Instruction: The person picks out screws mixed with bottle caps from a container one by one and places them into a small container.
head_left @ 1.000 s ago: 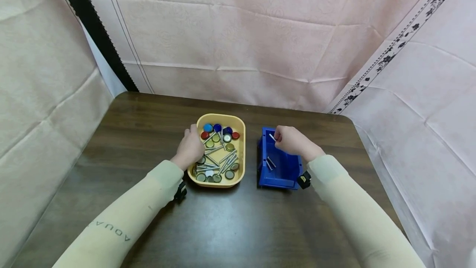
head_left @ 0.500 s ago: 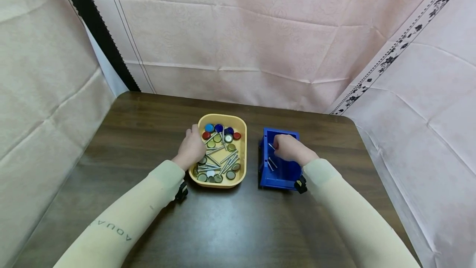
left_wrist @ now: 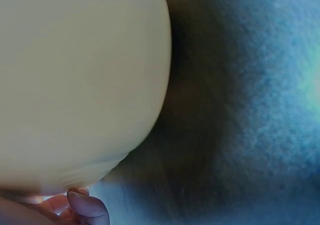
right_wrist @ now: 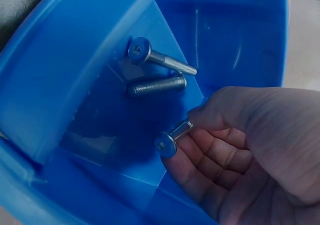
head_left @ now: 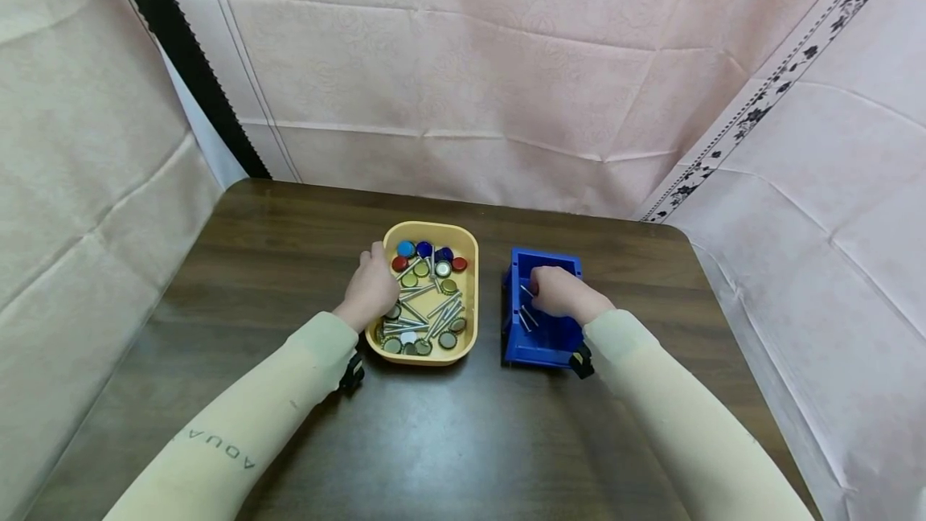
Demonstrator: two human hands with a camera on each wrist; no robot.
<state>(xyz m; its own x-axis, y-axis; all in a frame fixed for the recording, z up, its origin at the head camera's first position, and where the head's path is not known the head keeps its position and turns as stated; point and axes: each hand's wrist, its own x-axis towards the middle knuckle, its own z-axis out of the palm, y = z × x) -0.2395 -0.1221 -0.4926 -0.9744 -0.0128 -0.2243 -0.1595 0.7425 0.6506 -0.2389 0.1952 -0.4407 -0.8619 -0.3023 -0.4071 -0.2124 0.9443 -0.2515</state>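
Note:
At the left side of a yellow tray (head_left: 473,304), my left hand (head_left: 371,286) grips the rim. In the left wrist view its thumb (left_wrist: 89,205) lies at the edge of the tray wall (left_wrist: 85,85). My right hand (head_left: 567,294) is down inside a blue bin (head_left: 542,357). Between thumb and fingers it pinches a flat-headed bolt (right_wrist: 171,138), seen in the right wrist view with its head pointing away from the palm. Two more bolts lie on the bin floor, one with its head (right_wrist: 139,50) to the left, the other (right_wrist: 157,86) just below it.
The tray holds several bolts (head_left: 443,316) and several bottle caps (head_left: 448,340) in blue, red, gold and white. Tray and bin stand apart on a dark wooden table (head_left: 434,441). Pale cloth (head_left: 470,87) hangs behind and at both sides.
My right hand has moved left and down, from above the bin's far right edge into the bin, carrying the bolt. The left hand stays at the tray.

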